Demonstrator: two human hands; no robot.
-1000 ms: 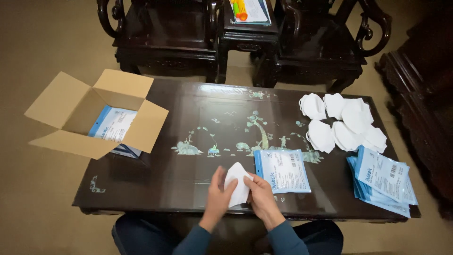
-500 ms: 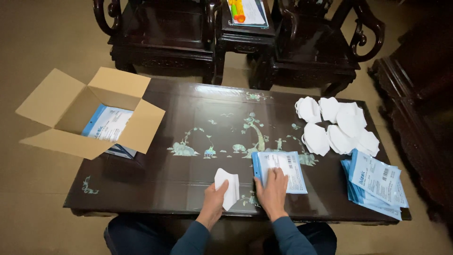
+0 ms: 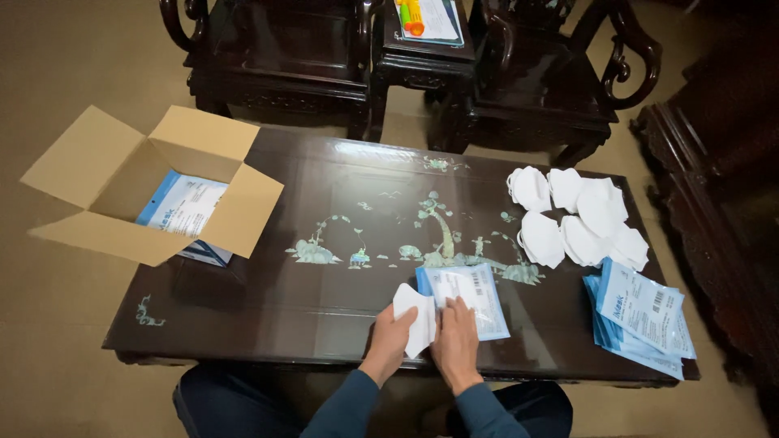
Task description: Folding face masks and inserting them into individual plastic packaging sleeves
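Observation:
My left hand [image 3: 391,338] grips a folded white face mask [image 3: 414,314] at the near edge of a dark inlaid table [image 3: 268,300]. My right hand [image 3: 456,342] rests beside it, fingers touching the mask and the left end of a blue and white flat pouch [image 3: 469,297] that lies on the table. Whether the mask's edge is inside the pouch is not clear.
An open cardboard box [image 3: 154,186] with blue and white pouches inside sits at the table's left end. A heap of white masks [image 3: 576,215] lies at the far right, and a stack of pouches [image 3: 641,316] at the near right. Dark wooden chairs [image 3: 280,49] stand behind.
My left hand brought the mask down from in front of me to the table and against the pouch. My right hand let go of the mask and settled on the pouch's left end.

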